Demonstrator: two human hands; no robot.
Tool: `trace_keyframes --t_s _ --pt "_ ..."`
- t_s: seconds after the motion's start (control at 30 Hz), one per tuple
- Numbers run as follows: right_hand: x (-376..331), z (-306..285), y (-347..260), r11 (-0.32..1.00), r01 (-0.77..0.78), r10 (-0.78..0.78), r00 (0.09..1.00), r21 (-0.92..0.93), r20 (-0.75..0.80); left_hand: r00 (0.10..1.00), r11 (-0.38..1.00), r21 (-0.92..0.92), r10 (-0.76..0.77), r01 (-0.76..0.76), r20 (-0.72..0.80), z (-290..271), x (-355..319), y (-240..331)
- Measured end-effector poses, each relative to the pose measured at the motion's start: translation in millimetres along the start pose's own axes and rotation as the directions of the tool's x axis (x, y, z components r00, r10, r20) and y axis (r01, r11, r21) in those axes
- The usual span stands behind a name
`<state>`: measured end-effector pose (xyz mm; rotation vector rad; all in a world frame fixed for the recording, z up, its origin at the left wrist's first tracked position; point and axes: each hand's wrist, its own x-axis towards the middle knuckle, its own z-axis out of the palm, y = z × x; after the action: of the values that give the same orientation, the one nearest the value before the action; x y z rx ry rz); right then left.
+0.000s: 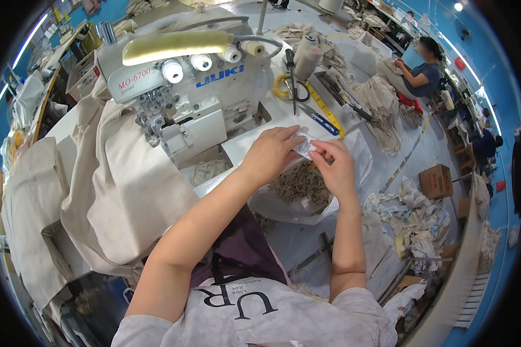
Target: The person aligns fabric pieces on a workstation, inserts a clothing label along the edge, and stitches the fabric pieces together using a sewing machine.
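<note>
A small white fabric label (305,147) with fine print is between my two hands, over the right end of the sewing machine's white table (237,149). My left hand (272,151) has its fingers together on the label's left edge, the thumb mostly hidden. My right hand (336,165) pinches the label's right edge between thumb and finger. Left of my hands stands a white overlock machine (214,98) with several thread cones. Large beige cloth pieces (121,185) drape over the table's left side.
Beyond my hands lie blue-handled snips (321,120), a yellow tape measure (325,109), a screwdriver (292,72) and yellow-handled scissors (283,87). Below my hands hangs a plastic bag of fabric scraps (301,188). A cardboard box (436,181) and a seated person (425,72) are at right.
</note>
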<state>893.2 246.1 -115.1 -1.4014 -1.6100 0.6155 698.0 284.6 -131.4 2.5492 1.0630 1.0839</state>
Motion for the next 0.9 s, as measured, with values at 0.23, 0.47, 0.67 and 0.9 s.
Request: trace_keyframes --t_s 0.23,0.47,0.67,0.9 --pt "2 -3 -12 0.86 0.388 -0.379 0.92 -0.332 0.096 0.999 0.998 -0.061 0.009 -0.011 -0.032 4 2 -5" --pt "5 -6 -17 0.917 0.3 -0.284 0.954 -0.264 0.096 1.0 0.996 -0.088 -0.016 0.015 -0.016 0 1 -2" --pt "9 -12 -18 0.917 0.29 -0.249 0.953 -0.274 0.173 1.0 0.997 -0.08 -0.009 0.007 -0.022 0 1 -1" --pt "15 -20 -18 0.927 0.292 -0.232 0.94 -0.237 0.249 1.0 0.995 -0.103 -0.014 0.013 -0.01 4 3 -4"
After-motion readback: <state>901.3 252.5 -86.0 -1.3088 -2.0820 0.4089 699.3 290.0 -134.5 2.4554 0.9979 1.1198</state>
